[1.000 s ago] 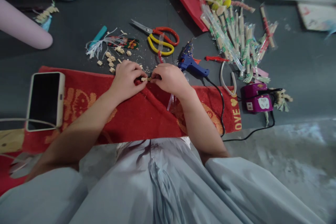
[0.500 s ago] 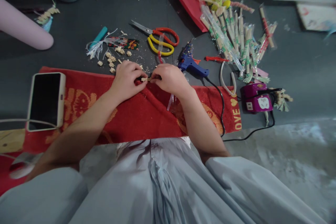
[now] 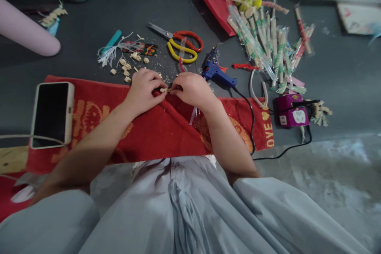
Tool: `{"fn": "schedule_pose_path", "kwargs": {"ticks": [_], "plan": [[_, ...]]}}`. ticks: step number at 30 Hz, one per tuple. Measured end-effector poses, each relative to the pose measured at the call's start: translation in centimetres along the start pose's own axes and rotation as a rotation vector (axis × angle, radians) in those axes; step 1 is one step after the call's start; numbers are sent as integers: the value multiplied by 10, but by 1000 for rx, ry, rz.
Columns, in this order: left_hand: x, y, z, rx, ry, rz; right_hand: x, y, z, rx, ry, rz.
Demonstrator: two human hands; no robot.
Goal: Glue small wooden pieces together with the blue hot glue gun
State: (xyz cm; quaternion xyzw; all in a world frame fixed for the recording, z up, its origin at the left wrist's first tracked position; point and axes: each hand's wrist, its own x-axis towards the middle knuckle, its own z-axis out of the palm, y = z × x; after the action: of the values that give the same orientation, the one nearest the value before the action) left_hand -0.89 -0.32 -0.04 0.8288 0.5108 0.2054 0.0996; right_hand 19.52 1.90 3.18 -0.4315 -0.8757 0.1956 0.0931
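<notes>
Both my hands meet over the upper edge of a red towel (image 3: 166, 135). Between the fingertips of my left hand (image 3: 145, 91) is a small pale wooden piece (image 3: 163, 90), pinched at its left end. My right hand (image 3: 192, 89) has its fingers closed at the piece's right end; the thumb and fingers partly hide it. Small pale wooden bits (image 3: 126, 67) lie just beyond my left hand. A blue glue gun (image 3: 218, 72) rests to the right of my right hand, and a clear glue stick (image 3: 193, 116) shows below that hand.
Scissors with red and yellow handles (image 3: 181, 43) lie beyond my hands. Wrapped sticks (image 3: 274, 43) are heaped at the right, above a purple power adapter (image 3: 291, 112). A phone (image 3: 52, 115) lies on the towel's left end. The gun's black cord (image 3: 248, 107) crosses the towel.
</notes>
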Motion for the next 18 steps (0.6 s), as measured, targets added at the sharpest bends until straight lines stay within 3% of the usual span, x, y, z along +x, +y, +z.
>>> {"fn": "schedule_pose_path", "kwargs": {"ticks": [18], "plan": [[0,2,-2,-29,-25,-21,-1,-1,-1,-2,-13,-12]]}}
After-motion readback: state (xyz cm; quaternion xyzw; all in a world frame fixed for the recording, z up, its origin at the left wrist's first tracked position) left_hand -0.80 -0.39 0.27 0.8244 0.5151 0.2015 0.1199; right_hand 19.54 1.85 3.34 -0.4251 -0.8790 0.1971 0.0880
